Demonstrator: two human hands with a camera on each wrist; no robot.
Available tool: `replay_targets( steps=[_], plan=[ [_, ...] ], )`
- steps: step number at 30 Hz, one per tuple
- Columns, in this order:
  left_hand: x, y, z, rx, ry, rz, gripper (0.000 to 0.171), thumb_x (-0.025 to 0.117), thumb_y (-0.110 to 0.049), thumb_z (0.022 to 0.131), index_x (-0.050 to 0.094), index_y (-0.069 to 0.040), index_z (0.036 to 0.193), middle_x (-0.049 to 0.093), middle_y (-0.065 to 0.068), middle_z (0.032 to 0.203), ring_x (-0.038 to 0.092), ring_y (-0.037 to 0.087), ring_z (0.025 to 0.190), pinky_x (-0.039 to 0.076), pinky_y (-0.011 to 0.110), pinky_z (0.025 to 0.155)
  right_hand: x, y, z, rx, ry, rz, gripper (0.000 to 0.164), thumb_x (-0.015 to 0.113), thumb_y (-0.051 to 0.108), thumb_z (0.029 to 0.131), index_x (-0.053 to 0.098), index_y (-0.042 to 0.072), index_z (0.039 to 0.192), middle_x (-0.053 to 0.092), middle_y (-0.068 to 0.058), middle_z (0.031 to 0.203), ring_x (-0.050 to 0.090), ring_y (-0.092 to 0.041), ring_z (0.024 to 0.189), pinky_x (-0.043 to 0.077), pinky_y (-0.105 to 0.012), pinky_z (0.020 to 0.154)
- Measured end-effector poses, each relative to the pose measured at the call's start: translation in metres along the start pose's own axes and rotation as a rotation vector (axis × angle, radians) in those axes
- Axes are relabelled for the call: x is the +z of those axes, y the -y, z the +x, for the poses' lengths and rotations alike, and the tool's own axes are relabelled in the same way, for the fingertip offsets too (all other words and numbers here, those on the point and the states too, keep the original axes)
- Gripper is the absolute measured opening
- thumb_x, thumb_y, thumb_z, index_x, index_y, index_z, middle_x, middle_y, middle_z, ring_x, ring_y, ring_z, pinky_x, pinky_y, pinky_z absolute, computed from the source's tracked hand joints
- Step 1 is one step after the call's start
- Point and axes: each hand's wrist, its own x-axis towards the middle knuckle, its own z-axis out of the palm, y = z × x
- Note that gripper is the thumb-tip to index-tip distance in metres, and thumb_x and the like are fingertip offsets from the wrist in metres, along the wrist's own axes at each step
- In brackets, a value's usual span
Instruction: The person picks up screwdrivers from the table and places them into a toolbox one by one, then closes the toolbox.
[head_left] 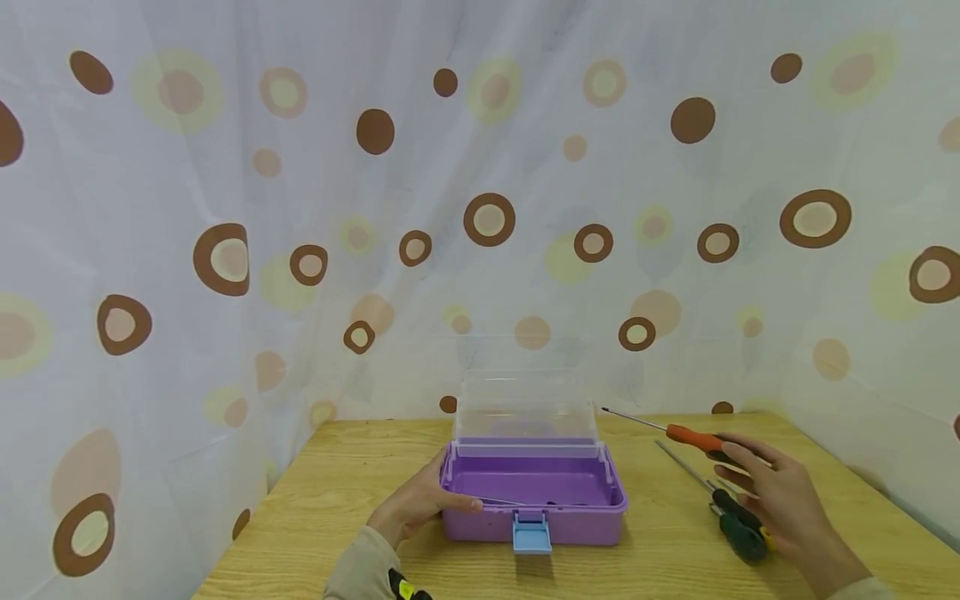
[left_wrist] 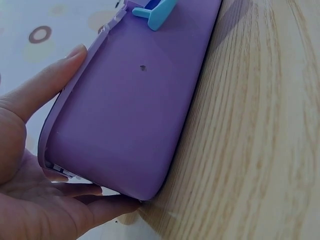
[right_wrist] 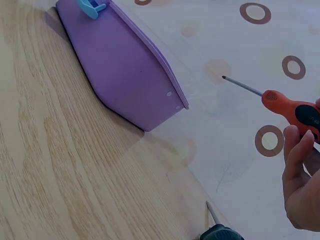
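The purple box [head_left: 562,527] is standing on the table [head_left: 315,500], with wood showing in front of it and to its left and right; behind it, the table's far edge is meeting a spotted sheet [head_left: 525,158]. The left hand [head_left: 418,504] is gripping the box's left end, its thumb lying over the front rim and its fingers bending round the side. To the right of the box, the right hand [head_left: 776,496] is holding an orange screwdriver [head_left: 692,438] aloft, fingers closing narrowly on the handle, the tip pointing towards the box. That hand is partly covering a black-handled screwdriver [head_left: 729,502] and a green-handled screwdriver [head_left: 742,540] lying right of the box. Inside the box, a thin rod [head_left: 498,502] is disappearing behind the front wall. The clear lid's [head_left: 525,419] upper edge is blurring into the sheet.
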Motion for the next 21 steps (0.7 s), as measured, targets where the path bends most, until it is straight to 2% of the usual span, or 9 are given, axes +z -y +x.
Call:
replay_targets(
  steps=[11, 15, 21],
  plan=[
    [0.000, -0.001, 0.000, -0.012, 0.006, 0.013, 0.121, 0.089, -0.010, 0.079, 0.005, -0.011, 0.166, 0.041, 0.024, 0.153, 0.048, 0.043, 0.133, 0.040, 0.060, 0.110, 0.027, -0.003, 0.002, -0.072, 0.133, -0.045, 0.024, 0.058, 0.023, 0.108, 0.077, 0.029, 0.121, 0.070, 0.012, 0.113, 0.071, -0.011, 0.094, 0.048, -0.023, 0.055],
    [0.001, -0.002, -0.001, -0.011, 0.004, 0.006, 0.121, 0.089, -0.008, 0.079, 0.005, -0.011, 0.166, 0.039, 0.028, 0.154, 0.047, 0.046, 0.134, 0.040, 0.061, 0.110, 0.037, -0.002, 0.002, -0.038, 0.123, -0.090, 0.022, 0.059, 0.028, 0.107, 0.077, 0.032, 0.120, 0.071, 0.012, 0.111, 0.070, -0.009, 0.095, 0.048, -0.023, 0.057],
    [0.001, -0.002, -0.001, -0.018, -0.005, 0.016, 0.120, 0.089, -0.009, 0.078, 0.007, -0.012, 0.166, 0.040, 0.027, 0.154, 0.048, 0.045, 0.133, 0.040, 0.062, 0.109, 0.054, 0.000, 0.006, 0.006, 0.093, -0.161, 0.023, 0.062, 0.036, 0.105, 0.076, 0.027, 0.121, 0.074, 0.009, 0.108, 0.068, -0.012, 0.100, 0.046, -0.027, 0.064]
  ],
)
